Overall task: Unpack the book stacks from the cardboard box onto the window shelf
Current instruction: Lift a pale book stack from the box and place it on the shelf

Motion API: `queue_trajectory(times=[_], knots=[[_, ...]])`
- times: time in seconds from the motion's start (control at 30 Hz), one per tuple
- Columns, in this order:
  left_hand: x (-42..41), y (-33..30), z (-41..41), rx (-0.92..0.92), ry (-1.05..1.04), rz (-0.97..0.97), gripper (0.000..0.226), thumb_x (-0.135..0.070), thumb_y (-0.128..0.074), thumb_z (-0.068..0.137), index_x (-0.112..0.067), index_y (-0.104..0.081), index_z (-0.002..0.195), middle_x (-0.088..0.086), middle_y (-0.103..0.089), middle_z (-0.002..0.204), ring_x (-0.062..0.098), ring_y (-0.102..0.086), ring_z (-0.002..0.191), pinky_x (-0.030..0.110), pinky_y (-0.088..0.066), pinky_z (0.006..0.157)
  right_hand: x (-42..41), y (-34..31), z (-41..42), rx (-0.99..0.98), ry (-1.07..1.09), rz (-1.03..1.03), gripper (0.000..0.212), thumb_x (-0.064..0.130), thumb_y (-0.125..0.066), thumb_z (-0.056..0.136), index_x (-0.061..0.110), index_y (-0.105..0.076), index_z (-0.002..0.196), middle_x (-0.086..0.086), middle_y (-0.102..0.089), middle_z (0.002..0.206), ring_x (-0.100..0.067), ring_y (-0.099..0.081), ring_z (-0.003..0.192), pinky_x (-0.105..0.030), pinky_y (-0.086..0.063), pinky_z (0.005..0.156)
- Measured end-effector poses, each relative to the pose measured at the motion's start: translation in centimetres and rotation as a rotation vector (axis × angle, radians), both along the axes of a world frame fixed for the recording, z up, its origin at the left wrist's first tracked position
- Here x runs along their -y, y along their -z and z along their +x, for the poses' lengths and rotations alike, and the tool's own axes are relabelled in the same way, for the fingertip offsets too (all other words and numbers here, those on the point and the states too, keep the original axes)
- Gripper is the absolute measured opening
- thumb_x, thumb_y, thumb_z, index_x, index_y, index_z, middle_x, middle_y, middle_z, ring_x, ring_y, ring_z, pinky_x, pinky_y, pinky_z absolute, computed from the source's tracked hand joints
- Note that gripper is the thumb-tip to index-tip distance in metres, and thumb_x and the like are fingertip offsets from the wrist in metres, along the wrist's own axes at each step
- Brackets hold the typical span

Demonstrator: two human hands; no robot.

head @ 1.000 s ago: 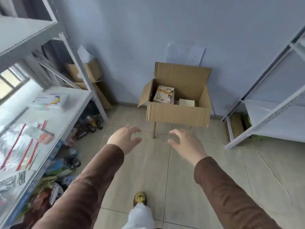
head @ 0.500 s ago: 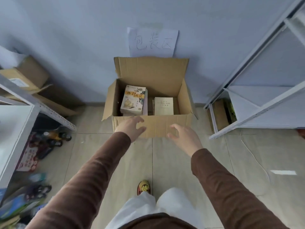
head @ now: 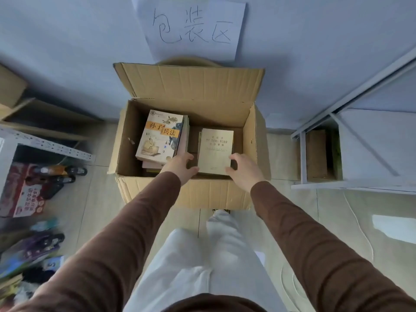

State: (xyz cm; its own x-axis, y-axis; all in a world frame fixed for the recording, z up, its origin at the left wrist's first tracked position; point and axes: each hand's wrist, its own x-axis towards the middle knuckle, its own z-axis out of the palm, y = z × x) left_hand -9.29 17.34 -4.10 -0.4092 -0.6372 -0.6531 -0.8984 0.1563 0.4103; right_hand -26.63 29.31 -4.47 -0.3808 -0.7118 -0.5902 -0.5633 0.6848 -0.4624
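An open cardboard box stands on the floor against the wall, right in front of me. Two book stacks lie inside. The left stack is topped by a book with an illustrated cover. The right stack is topped by a plain beige book. My left hand is in the gap between the stacks, fingers curled on the beige stack's left edge. My right hand grips the same stack's right edge, thumb on the near corner. The stack rests in the box.
A handwritten paper sign hangs on the wall above the box. A corner of a grey metal shelf juts in at the left, with bottles, a carton and clutter on the floor beneath. Another metal rack stands at the right.
I have walked up to the box. Both hands went from open in the air in front of it to inside it, closing on the sides of the beige stack.
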Motion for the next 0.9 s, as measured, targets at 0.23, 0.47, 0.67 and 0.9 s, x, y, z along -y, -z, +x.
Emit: queue_trajectory(times=[0.23,0.47,0.67,0.9], knots=[[2.9,8.0,-5.3,0.070,-0.169,0.137,0.060,-0.032,-0.064,0.095,-0.019,-0.040,0.148,0.010,-0.056,0.143,0.029,-0.057,0.125,0.040,-0.048,0.100,4.6,8.6,-4.4,0.243,0.252,0.127,0.059,0.027,-0.060,0.099,0.008,-0.040,0.151,-0.009,-0.053,0.150,-0.028,-0.056,0.131,-0.034,-0.046,0.095],[6.1,17.3,-8.4,0.082,-0.514,0.371,0.074,-0.034,-0.062,0.097,-0.014,-0.024,0.158,0.014,-0.037,0.159,0.035,-0.041,0.142,0.044,-0.037,0.113,8.3,17.9,-5.4,0.467,0.706,0.240,0.060,0.017,-0.069,0.094,0.006,-0.040,0.146,-0.012,-0.058,0.142,-0.032,-0.060,0.125,-0.037,-0.051,0.091],[6.8,23.4,-9.1,0.145,-0.643,0.446,0.084,-0.043,-0.062,0.094,-0.008,-0.020,0.158,0.017,-0.041,0.154,0.036,-0.047,0.136,0.047,-0.040,0.113,8.8,24.0,-5.4,0.509,0.889,0.293,0.096,0.049,-0.080,0.073,0.007,-0.038,0.149,-0.010,-0.056,0.142,-0.030,-0.061,0.123,-0.044,-0.053,0.101],[6.3,25.9,-9.8,0.117,-0.760,0.490,0.083,-0.050,-0.073,0.084,-0.007,-0.037,0.146,0.015,-0.053,0.140,0.034,-0.059,0.121,0.044,-0.048,0.105,8.4,26.3,-5.4,0.570,1.058,0.231,0.076,0.056,-0.085,0.064,0.014,-0.061,0.123,-0.004,-0.071,0.119,-0.026,-0.071,0.105,-0.045,-0.058,0.097]])
